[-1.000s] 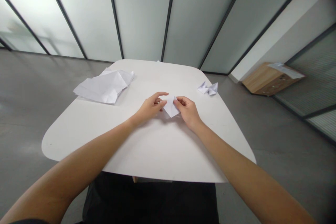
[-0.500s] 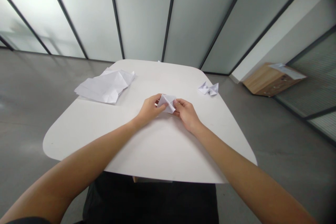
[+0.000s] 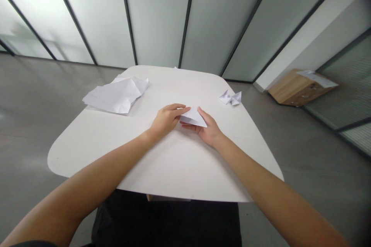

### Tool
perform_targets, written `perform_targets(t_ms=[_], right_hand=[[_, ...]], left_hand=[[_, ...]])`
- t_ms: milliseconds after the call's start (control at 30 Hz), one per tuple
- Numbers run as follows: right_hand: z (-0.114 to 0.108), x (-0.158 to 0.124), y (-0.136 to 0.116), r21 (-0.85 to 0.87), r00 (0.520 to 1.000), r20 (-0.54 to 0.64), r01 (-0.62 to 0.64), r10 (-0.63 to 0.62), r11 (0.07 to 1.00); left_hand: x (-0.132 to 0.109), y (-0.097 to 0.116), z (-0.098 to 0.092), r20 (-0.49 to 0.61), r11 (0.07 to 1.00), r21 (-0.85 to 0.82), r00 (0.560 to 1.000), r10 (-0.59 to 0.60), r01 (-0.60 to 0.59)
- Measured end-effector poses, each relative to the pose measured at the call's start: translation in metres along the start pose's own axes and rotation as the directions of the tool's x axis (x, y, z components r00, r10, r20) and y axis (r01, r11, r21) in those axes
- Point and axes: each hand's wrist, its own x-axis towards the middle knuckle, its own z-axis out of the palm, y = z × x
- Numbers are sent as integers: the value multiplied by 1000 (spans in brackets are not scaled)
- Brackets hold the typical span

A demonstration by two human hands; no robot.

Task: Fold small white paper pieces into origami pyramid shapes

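Note:
A small piece of folded white paper [image 3: 193, 117] is held between my two hands over the middle of the white table [image 3: 185, 162]. My left hand [image 3: 168, 119] grips its left end, with the thumb and fingers near the top edge. My right hand [image 3: 209, 127] has the thumb at the paper's right side, while the other fingers reach underneath it. The paper now looks roughly triangular, with a flat face toward me. Its underside is partly hidden by my fingers.
Creased white paper sheets [image 3: 118, 94] lie at the table's left side. A folded paper shape [image 3: 230, 98] with pointed ends sits near the right edge. Frosted glass panels [image 3: 156, 15] stand behind the table. A wooden cabinet [image 3: 300, 87] is on the floor at the right.
The folded paper has been turned and now shows a flat, triangular face. My right fingers have slid beneath it, and my left fingers have shifted along its top edge.

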Motion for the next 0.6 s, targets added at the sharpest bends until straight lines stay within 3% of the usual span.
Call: perform_targets(t_ms=[100, 200, 400, 600], right_hand=[[-1, 0, -3, 41, 1000, -11, 7, -6, 999], [-4, 1, -4, -9, 998, -18, 52, -52, 999], [-4, 3, -5, -114, 990, -75, 108, -116, 988], [-6, 4, -7, -78, 989, -96, 107, -115, 991]], left_hand=[[0, 1, -1, 67, 992, 93, 994, 83, -89], [0, 4, -3, 108, 990, 34, 986, 130, -134], [2, 2, -3, 9, 997, -68, 999, -33, 33], [1, -1, -4, 4, 995, -101, 1000, -28, 28]])
